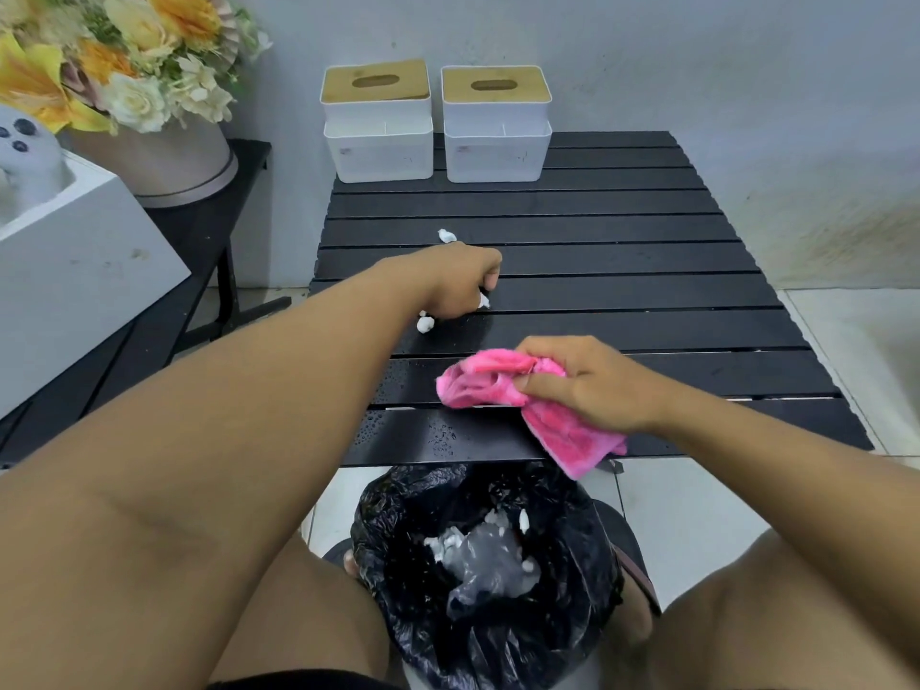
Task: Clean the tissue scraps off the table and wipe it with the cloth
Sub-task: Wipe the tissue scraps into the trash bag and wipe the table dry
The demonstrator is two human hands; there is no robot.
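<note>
The tissue scraps (424, 323) left on the black slatted tabletop (647, 271) are few: a small wad touching the heel of the left hand (460, 286), a white bit peeking out under its fingers (492, 280), and a far scrap (446, 236) just beyond the knuckles. Those fingers are curled down tight against the slats, pinching the white bit; whatever else is balled inside the fist is hidden, so it may hold more. The right hand (592, 385) grips the bunched pink cloth (490, 385) near the front edge, its tail hanging off the edge above the bin (378, 530) with the black liner (scraps already lie in it). To gather well, I would rake the wad and the far scrap into the same fist before carrying anything over, and keep bits from dropping through the gaps between slats. The surface looks wet, so damp paper may tear: lift rather than drag. Wiping should wait until no white remains.
</note>
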